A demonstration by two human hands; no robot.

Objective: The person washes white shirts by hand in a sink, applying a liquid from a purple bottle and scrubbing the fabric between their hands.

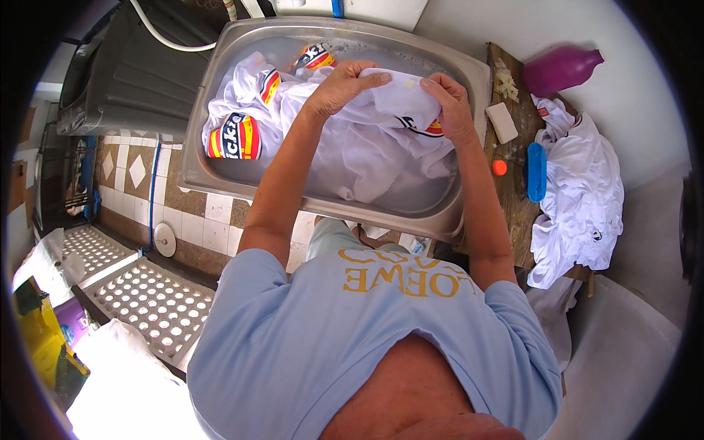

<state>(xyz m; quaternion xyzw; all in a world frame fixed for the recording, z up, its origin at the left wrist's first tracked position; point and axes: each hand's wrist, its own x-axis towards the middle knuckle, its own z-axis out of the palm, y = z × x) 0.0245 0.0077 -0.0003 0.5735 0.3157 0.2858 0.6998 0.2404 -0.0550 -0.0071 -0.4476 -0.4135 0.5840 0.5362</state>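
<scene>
Cloudy, sudsy water fills a metal basin (323,203) in front of me. Wet white garments (359,165) with red, yellow and black printed patches (235,137) lie partly under that water. My left hand (343,89) grips a stretch of the white cloth (400,99), thumb on top. At the other end of this stretch, my right hand (451,106) pinches the cloth between thumb and fingers. The raised part is spread between both hands, above the water, and bears a small pale yellow mark. The fingertips behind the cloth are hidden.
On a wooden board (517,220) at the right are a soap bar (501,122), an orange cap (499,168), a blue brush (537,172), a purple bottle (561,70) and piled white clothes (583,191). A dark grey plastic container (139,66) and perforated panels (154,301) are at left.
</scene>
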